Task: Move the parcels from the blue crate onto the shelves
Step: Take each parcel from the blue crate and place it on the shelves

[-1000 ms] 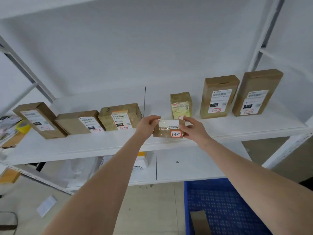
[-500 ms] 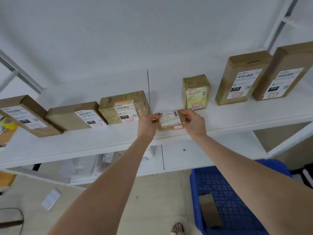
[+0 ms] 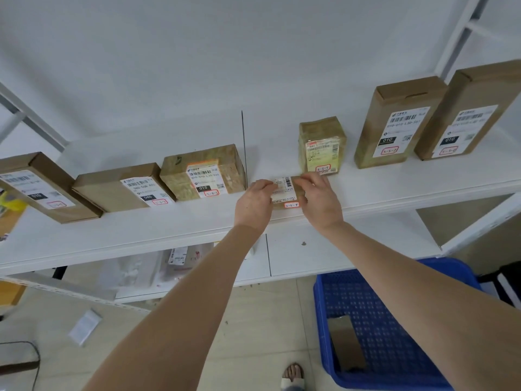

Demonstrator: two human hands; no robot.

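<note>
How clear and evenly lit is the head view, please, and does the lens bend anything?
Head view: soft, even light with no glare; the wide lens splays the shelf posts and outer boxes outward; the parcel held by the left hand and right hand looks slightly soft, its fine print unreadable.

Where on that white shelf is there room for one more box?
Bare shelf runs along the front, right of the parcel, before the tall boxes. Another strip lies before the three left boxes. Crowded: those left boxes sit packed side by side.
</note>
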